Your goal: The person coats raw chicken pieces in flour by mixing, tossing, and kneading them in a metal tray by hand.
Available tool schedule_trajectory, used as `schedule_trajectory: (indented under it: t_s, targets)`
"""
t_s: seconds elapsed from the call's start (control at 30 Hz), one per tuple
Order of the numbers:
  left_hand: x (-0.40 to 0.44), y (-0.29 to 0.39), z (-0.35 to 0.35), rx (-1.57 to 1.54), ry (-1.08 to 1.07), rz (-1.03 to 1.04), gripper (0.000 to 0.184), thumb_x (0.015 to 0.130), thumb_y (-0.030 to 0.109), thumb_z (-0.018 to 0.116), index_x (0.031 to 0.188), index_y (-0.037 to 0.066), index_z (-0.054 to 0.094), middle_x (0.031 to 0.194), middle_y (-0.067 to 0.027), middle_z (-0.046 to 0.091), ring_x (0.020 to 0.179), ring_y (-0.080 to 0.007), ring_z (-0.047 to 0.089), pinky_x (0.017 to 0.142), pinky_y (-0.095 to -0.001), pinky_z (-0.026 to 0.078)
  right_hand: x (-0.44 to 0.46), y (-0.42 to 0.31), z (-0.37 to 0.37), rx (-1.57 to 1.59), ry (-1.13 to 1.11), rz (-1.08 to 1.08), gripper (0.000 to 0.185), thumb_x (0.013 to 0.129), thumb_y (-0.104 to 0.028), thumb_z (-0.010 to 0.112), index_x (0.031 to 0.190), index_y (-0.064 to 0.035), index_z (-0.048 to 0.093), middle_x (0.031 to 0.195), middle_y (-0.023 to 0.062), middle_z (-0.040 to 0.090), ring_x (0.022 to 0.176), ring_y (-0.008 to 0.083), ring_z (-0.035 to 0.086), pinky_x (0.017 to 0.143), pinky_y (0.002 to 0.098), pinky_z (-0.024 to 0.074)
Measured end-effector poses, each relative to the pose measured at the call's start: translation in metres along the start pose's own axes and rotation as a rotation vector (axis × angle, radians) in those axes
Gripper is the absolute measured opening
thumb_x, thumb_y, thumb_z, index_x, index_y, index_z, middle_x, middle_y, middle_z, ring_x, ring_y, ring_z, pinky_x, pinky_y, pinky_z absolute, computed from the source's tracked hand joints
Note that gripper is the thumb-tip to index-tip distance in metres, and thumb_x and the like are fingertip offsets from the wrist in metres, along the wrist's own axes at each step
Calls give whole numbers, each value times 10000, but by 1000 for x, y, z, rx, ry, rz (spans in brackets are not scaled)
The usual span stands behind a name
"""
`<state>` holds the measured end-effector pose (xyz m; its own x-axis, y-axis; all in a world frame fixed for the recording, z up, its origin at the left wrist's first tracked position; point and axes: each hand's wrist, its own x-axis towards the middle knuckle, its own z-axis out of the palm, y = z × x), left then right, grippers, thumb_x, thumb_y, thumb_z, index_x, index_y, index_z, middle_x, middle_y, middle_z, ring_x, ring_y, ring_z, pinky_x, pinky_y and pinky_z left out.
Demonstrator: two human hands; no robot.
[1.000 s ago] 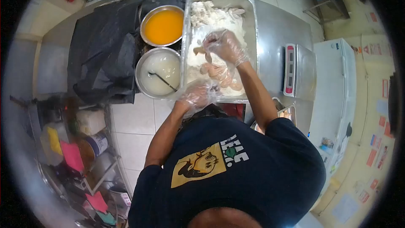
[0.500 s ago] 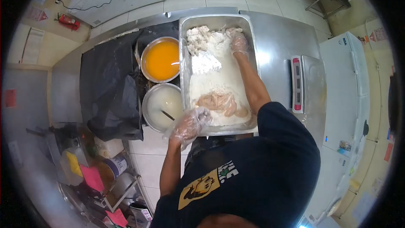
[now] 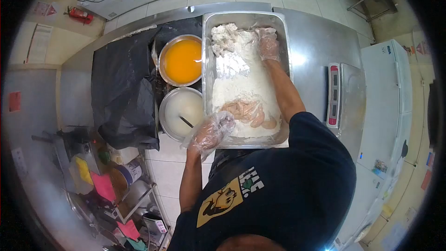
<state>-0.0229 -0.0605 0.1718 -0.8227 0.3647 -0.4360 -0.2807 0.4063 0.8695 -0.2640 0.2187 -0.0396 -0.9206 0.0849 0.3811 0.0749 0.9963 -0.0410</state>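
A deep metal tray (image 3: 286, 72) holds white flour (image 3: 241, 88). Raw chicken pieces (image 3: 246, 111) lie on the flour at the near end, and flour-coated chicken (image 3: 225, 37) is heaped in the far left corner. My right hand (image 3: 269, 48), in a clear plastic glove, is closed around a floured chicken piece (image 3: 266, 32) at the far right. My left hand (image 3: 211, 132), also gloved, hovers at the near left rim with its fingers curled. What is inside those fingers, if anything, is hidden.
Left of the tray stand a bowl of orange liquid (image 3: 183, 60) and a bowl of cloudy white liquid (image 3: 179, 107) with a dark handle (image 3: 186, 121) in it. Black plastic sheeting (image 3: 123, 88) covers the counter's left part. A scale (image 3: 333, 95) sits to the right.
The whole view has shifted slightly, so the tray appears a little farther right. My left hand has risen slightly by the rim. My right hand stays at the far right corner.
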Motion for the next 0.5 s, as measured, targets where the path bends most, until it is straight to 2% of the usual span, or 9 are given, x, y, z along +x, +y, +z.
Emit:
schedule_trajectory:
  t_s: [0.07,0.13,0.17,0.2,0.3,0.33,0.37,0.47,0.5]
  targets:
    - [-1,-4,1,55,-9,36,187,852,172,596,934,4,587,791,-106,617,704,-178,554,679,-319,464,1,28,84,118,70,-28,186,867,-244,525,958,-97,591,823,118,622,858,270,613,672,394,528]
    - [2,-11,2,55,-56,64,197,848,186,605,931,8,587,793,-121,619,700,-192,560,675,-330,463,16,27,84,243,145,-69,189,866,-253,535,938,-91,598,831,121,623,862,270,613,696,391,523]
    - [-1,-15,3,51,-43,67,197,848,186,605,931,8,587,793,-121,619,700,-192,560,675,-330,463,21,30,83,357,40,29,200,854,-251,555,941,-82,615,863,131,633,862,277,616,721,394,514]
    - [-5,-9,2,66,-36,76,205,849,199,604,929,11,586,790,-129,616,697,-206,561,672,-339,461,24,27,61,470,-73,127,212,841,-250,575,944,-73,631,894,140,643,861,283,619,746,398,505]
    - [-17,-6,2,108,-39,52,217,852,208,603,952,15,593,806,-105,617,722,-183,551,691,-326,451,18,-5,-70,563,2,171,212,813,-226,604,929,-62,670,907,144,660,809,292,630,740,406,491]
    - [-20,-7,2,141,-53,26,224,855,204,602,976,16,602,825,-72,621,750,-146,540,712,-304,443,23,2,-51,654,268,-18,215,783,-207,624,924,-57,689,885,151,667,768,302,630,715,406,488]
    - [-23,-8,1,131,-37,22,224,855,204,602,976,16,602,825,-72,621,750,-146,540,712,-304,443,19,11,-36,662,261,-35,215,783,-207,624,924,-57,689,885,151,667,768,302,630,715,406,488]
    - [-32,-12,2,262,-61,10,293,856,283,585,998,26,598,880,-141,632,792,-239,590,740,-362,451,6,0,-95,739,-305,230,270,705,-185,668,924,-27,683,912,119,680,799,232,638,744,328,487]
    - [-35,-15,4,240,-40,-1,293,856,283,585,998,26,598,880,-141,632,792,-239,590,740,-362,451,0,-5,-111,738,-323,203,270,705,-185,668,924,-27,683,912,119,680,799,232,638,744,328,487]
